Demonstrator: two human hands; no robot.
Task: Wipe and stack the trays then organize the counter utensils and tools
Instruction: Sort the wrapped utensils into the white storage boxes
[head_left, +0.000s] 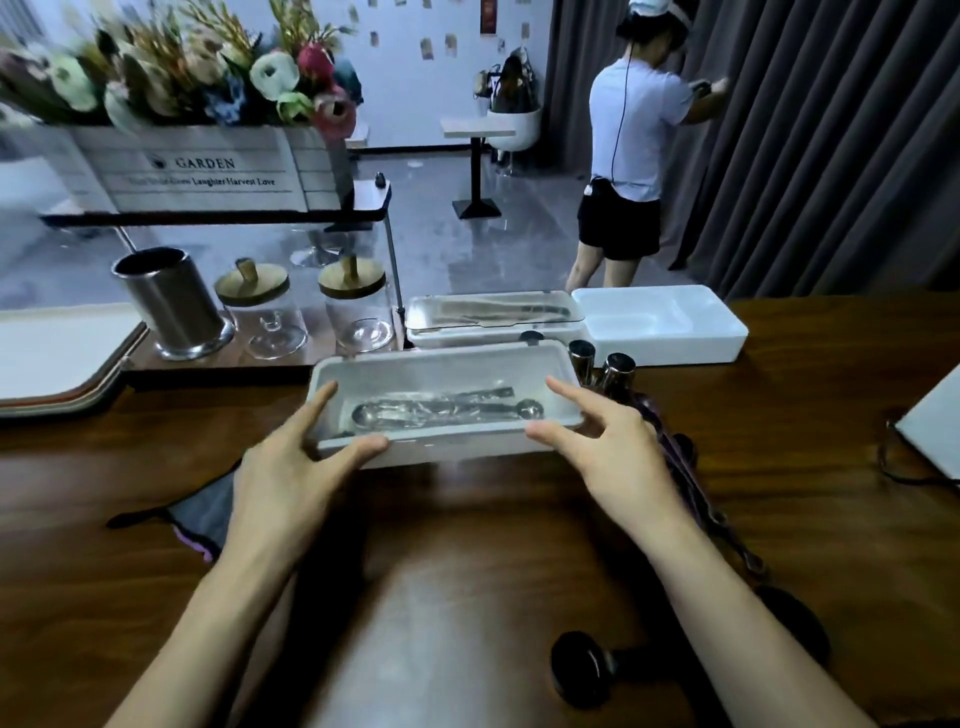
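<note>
A white utensil box (447, 370) with a clear lid lies on the wooden counter (467, 545) in front of me, with metal spoons (447, 410) showing through the lid. My left hand (291, 467) touches its near left corner, thumb on the front edge and index finger stretched along the left side. My right hand (608, 441) mirrors this at the near right corner, fingers spread and straight. A stack of flat trays (57, 358) sits at the far left. A grey cloth (202, 514) lies under my left forearm.
Behind the box are a second lidded utensil box (493, 312) and an open white bin (670, 332). A steel cup (171, 306) and two glass jars (265, 312) stand left. Two metal shakers (613, 369) and a black tamper (587, 670) are right. A person (628, 145) stands by the curtain.
</note>
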